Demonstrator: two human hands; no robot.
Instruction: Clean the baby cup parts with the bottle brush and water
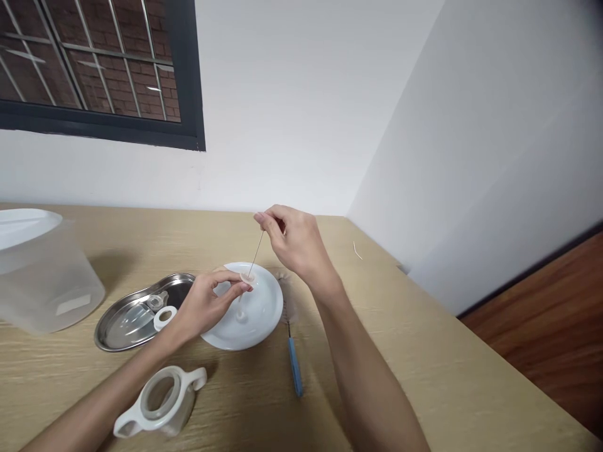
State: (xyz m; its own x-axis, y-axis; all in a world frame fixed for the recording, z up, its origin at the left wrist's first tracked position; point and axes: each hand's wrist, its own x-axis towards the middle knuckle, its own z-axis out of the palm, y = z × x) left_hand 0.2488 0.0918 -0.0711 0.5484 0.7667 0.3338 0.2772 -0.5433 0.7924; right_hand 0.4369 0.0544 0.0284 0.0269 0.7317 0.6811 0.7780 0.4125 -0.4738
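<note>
My left hand point(210, 302) pinches a small translucent part point(247, 279) between thumb and fingers, above a white bowl point(264, 320). My right hand point(294, 238), raised behind and to the right, grips the top of a thin wire rod point(256, 252). The rod slants down to the translucent part; whether its lower end passes through cannot be made out. Inside the bowl lies a small pale piece point(242, 316). Beyond the left forearm is a kidney-shaped metal tray point(106, 329) holding a white ring point(164, 317) and a clear fitting point(157, 301).
A two-handled white cup holder point(176, 402) stands near the left forearm. Right of the bowl lies a bottle brush with a blue handle point(294, 367). A frosted container point(47, 282) with a white lid point(28, 226) stands far left. A thin bent strip point(357, 250) lies near the wall.
</note>
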